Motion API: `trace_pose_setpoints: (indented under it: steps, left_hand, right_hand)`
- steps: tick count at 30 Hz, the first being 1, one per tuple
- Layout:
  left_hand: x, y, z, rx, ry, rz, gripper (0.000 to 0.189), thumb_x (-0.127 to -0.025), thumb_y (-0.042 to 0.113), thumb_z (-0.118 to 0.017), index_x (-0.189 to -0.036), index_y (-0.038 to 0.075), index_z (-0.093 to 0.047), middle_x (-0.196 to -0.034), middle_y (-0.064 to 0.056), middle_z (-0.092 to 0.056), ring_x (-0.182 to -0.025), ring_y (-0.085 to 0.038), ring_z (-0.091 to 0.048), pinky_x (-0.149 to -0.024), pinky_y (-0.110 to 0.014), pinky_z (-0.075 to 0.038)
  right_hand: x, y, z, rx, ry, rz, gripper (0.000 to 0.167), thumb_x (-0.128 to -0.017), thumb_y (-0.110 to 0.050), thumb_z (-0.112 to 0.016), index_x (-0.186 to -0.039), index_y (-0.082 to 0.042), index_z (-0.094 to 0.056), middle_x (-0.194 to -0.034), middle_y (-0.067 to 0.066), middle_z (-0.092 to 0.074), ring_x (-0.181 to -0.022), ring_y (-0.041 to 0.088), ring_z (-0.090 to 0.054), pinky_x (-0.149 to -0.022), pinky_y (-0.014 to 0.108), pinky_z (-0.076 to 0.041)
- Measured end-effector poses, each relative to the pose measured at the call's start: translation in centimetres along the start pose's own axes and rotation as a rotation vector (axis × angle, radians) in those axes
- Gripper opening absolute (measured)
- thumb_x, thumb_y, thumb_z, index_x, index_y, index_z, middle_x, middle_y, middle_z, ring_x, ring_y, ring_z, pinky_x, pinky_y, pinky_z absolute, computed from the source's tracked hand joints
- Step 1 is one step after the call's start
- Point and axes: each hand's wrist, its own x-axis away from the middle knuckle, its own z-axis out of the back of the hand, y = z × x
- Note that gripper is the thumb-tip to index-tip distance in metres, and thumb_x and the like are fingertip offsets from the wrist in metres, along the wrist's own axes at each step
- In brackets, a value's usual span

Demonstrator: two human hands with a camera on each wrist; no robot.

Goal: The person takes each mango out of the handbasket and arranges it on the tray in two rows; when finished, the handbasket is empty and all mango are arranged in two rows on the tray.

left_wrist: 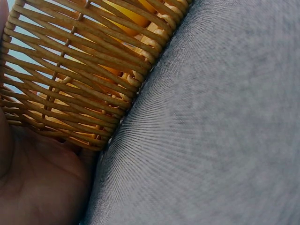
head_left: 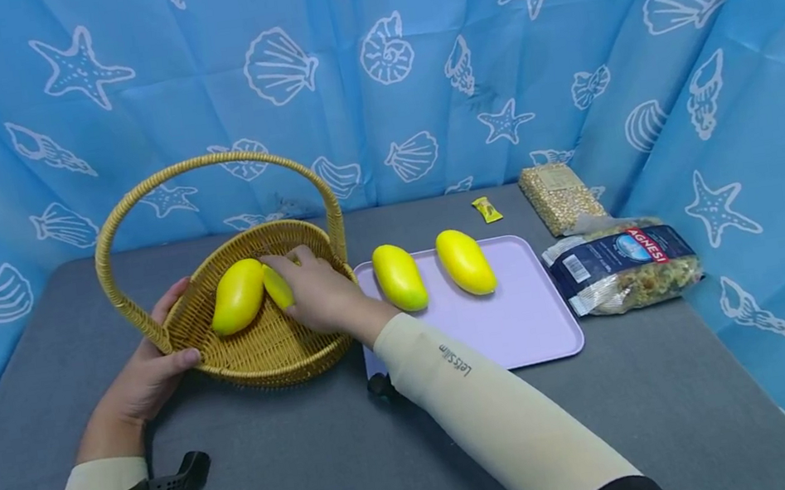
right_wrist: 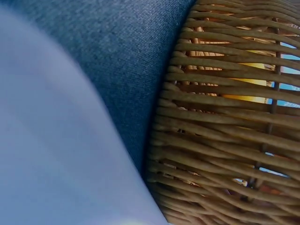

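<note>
A wicker basket (head_left: 270, 371) with a tall hoop handle stands at the left of the table. My left hand (head_left: 147, 376) grips its left side, thumb over the rim; in the left wrist view the palm (left_wrist: 42, 178) lies against the woven wall (left_wrist: 70, 70). Reaching into the basket, my right hand (head_left: 319, 289) holds a yellow mango (head_left: 278, 288), mostly covered by the fingers. Another mango (head_left: 237, 296) lies beside it on the basket's bottom. The right wrist view shows only the basket's outer wall (right_wrist: 225, 131) and the tray edge, with that hand hidden.
Right of the basket lies a lilac tray (head_left: 518, 336) bearing two mangoes, one left (head_left: 400, 277) and one right (head_left: 466, 261). A small yellow wrapped candy (head_left: 487, 209) sits behind it. Along the right are a bag of grains (head_left: 559, 196) and a pasta bag (head_left: 622, 267). Blue curtains surround the table.
</note>
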Motion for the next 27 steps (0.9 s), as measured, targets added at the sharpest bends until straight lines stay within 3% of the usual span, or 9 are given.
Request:
trace_pose_setpoints:
  steps: [4,9,16,23,27]
  left_hand:
    - [0.00,-0.01,-0.03,-0.004,0.001,0.000,0.100,-0.100,-0.013,-0.065,-0.176,0.023,-0.011,-0.178,-0.017,-0.011,-0.151,-0.025,-0.033,-0.110,-0.026,-0.042]
    - [0.03,0.01,-0.09,-0.010,0.004,-0.005,0.100,-0.100,-0.014,-0.065,-0.176,0.023,-0.012,-0.177,-0.019,-0.013,-0.148,-0.023,-0.036,-0.109,-0.026,-0.044]
    - [0.08,0.02,-0.06,-0.006,-0.002,-0.009,0.099,-0.100,-0.013,-0.064,-0.177,0.023,-0.011,-0.177,-0.019,-0.011,-0.147,-0.021,-0.037,-0.109,-0.027,-0.044]
    - [0.00,0.17,-0.03,-0.020,0.003,0.006,0.099,-0.101,-0.011,-0.066,-0.176,0.028,-0.015,-0.178,-0.016,-0.011,-0.150,-0.023,-0.031,-0.108,-0.024,-0.040]
    - [0.04,0.07,0.04,-0.025,0.001,0.002,0.098,-0.101,-0.011,-0.065,-0.176,0.025,-0.013,-0.177,-0.017,-0.012,-0.149,-0.022,-0.033,-0.109,-0.024,-0.041]
  right_hand:
    - [0.02,-0.03,-0.01,-0.004,-0.032,-0.032,0.088,-0.102,-0.027,-0.081,-0.173,-0.019,-0.030,-0.168,0.015,-0.035,-0.117,0.022,-0.060,-0.096,0.037,-0.053]
    - [-0.06,-0.09,0.01,0.016,-0.057,-0.043,0.090,-0.100,-0.032,-0.083,-0.172,-0.014,-0.032,-0.164,0.018,-0.039,-0.114,0.022,-0.061,-0.095,0.038,-0.053]
    - [-0.06,-0.18,-0.13,0.026,-0.060,-0.052,0.092,-0.099,-0.035,-0.084,-0.173,-0.018,-0.031,-0.169,0.018,-0.037,-0.130,0.027,-0.059,-0.104,0.043,-0.051]
    - [0.22,-0.19,-0.51,0.031,-0.030,-0.024,0.093,-0.099,-0.037,-0.083,-0.174,-0.025,-0.028,-0.166,0.013,-0.039,-0.113,0.020,-0.061,-0.093,0.039,-0.054]
    - [0.41,-0.07,-0.50,-0.019,0.016,0.028,0.094,-0.100,-0.036,-0.083,-0.174,-0.027,-0.026,-0.166,0.011,-0.038,-0.116,0.020,-0.061,-0.096,0.038,-0.053]
